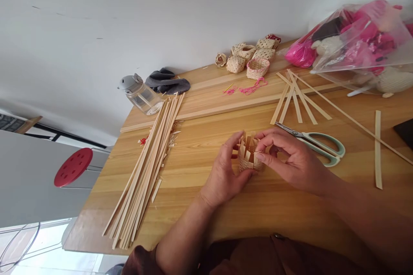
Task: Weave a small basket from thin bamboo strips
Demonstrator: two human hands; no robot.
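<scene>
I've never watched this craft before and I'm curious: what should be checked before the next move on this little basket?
1. Left hand and right hand both holding the small woven basket: ok.
2. Spare bamboo strips lying within reach, left of the hands: ok.
3. Scissors lying clear of the right hand: not ok, their tips lie very close to it.
4. Weave tight where the fingers cover it: cannot tell, the fingers hide it.

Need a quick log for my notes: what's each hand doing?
Left hand: closed on the small woven basket.
Right hand: closed on the same basket.
</scene>
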